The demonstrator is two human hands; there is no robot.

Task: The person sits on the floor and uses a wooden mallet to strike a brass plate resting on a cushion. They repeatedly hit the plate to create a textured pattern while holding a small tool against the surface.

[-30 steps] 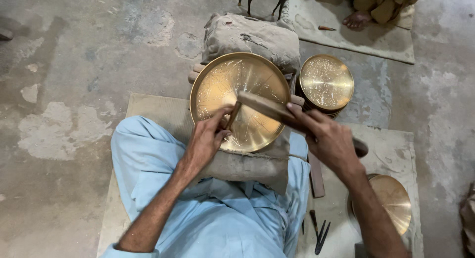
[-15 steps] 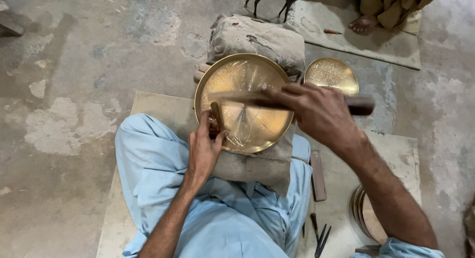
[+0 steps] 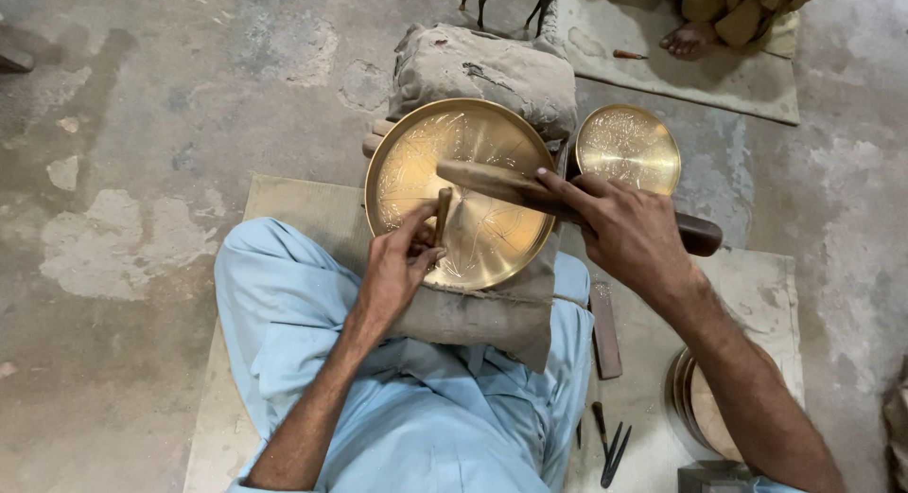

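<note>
A large round brass plate (image 3: 473,152) with engraved lines rests tilted on a grey cloth cushion (image 3: 482,318) over my lap. My left hand (image 3: 395,266) grips a short punch-like chisel (image 3: 442,209), its tip standing on the plate's middle. My right hand (image 3: 629,237) is closed round a dark wooden mallet stick (image 3: 492,183) that lies across the plate, its end just above the chisel's head.
A smaller engraved brass plate (image 3: 628,148) lies on the floor to the right. A grey sack (image 3: 482,67) sits behind the big plate. Stacked plates (image 3: 705,413), a flat wooden bar (image 3: 605,327) and thin dark tools (image 3: 610,446) lie at my right. Another person's foot (image 3: 689,41) rests on a mat (image 3: 681,77).
My right hand has brought the wooden stick down and leftward across the plate towards the chisel. My left hand keeps the chisel on the plate. The view has shifted slightly.
</note>
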